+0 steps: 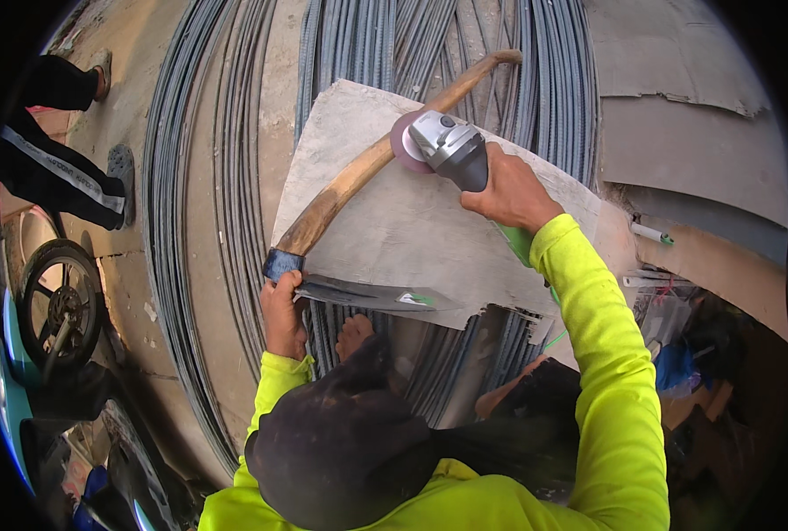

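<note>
My right hand point(511, 192) grips the dark body of an angle grinder point(451, 148). Its pinkish disc point(405, 142) rests against the curved wooden handle point(359, 173) of a pickaxe-like tool. That tool lies across a grey board point(412, 230) set on bundles of steel rebar. My left hand point(282, 310) holds the tool at its metal head point(284, 263), where a dark flat blade point(372, 295) runs to the right along the board's near edge. Both arms wear bright yellow sleeves.
Long bundles of ribbed steel rebar point(190, 177) run up the ground. Another person's legs in dark trousers point(57, 168) stand at the left. A motorcycle wheel point(57, 305) sits at lower left. Flat cardboard sheets point(677, 106) lie at the upper right.
</note>
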A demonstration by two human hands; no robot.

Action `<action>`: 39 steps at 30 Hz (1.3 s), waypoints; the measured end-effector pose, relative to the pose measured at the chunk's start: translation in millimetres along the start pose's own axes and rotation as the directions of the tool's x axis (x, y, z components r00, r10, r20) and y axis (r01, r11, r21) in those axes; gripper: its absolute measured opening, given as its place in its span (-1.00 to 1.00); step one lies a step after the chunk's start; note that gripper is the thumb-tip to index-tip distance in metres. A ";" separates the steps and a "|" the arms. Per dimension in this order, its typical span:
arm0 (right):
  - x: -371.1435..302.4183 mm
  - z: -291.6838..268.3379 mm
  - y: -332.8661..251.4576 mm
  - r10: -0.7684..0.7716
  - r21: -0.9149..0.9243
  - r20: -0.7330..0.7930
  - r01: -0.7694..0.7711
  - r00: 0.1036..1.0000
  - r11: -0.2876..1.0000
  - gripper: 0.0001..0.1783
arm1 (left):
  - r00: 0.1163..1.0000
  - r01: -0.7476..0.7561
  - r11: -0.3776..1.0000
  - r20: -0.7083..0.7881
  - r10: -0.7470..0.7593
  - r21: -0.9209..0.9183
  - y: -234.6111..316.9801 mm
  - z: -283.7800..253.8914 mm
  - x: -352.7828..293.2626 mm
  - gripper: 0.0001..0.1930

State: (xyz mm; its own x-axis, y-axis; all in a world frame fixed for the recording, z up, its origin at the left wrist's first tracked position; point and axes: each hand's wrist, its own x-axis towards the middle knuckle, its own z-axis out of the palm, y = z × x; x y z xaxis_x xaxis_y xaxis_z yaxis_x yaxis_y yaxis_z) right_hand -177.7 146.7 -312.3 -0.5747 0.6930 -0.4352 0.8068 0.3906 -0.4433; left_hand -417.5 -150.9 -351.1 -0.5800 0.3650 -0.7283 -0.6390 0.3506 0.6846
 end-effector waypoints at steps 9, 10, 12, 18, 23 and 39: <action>-0.6 45.5 -68.1 -0.201 0.106 0.108 0.190 0.974 0.976 -0.35 | 0.988 -0.155 0.986 -0.007 0.156 0.054 62.3 -179.0 44.6 -0.46; 3.1 47.7 -70.3 -0.185 0.114 0.110 0.173 0.977 0.978 -0.34 | 0.993 -0.119 0.991 -0.008 0.120 0.059 65.0 -215.1 52.5 -0.40; 12.9 46.9 -71.2 -0.134 0.100 0.099 0.124 0.986 0.987 -0.32 | 0.992 -0.119 0.990 0.037 0.117 0.078 73.1 -244.5 56.4 -0.40; 38.7 31.4 -53.7 0.068 0.053 0.077 -0.072 0.995 0.996 -0.27 | 0.981 -0.189 0.923 0.014 0.196 0.336 53.9 -292.9 93.3 -0.49; 55.7 15.4 -25.3 0.198 0.030 -0.025 -0.197 0.980 0.980 -0.21 | 0.980 -0.179 0.943 -0.033 0.195 0.281 47.4 -286.7 117.7 -0.54; 61.8 -1.1 -21.8 0.233 0.024 -0.018 -0.233 0.972 0.972 -0.26 | 0.968 -0.193 0.518 0.247 -0.038 0.834 139.3 -281.5 195.5 -0.34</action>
State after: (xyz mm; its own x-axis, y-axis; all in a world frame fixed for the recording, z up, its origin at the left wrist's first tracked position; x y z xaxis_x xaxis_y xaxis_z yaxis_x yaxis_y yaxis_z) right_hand -230.6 181.7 -328.7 -0.3678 0.7761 -0.5123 0.9150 0.2037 -0.3484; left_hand -762.1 -273.5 -406.5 -0.4120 0.5533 -0.7239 0.2018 0.8302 0.5197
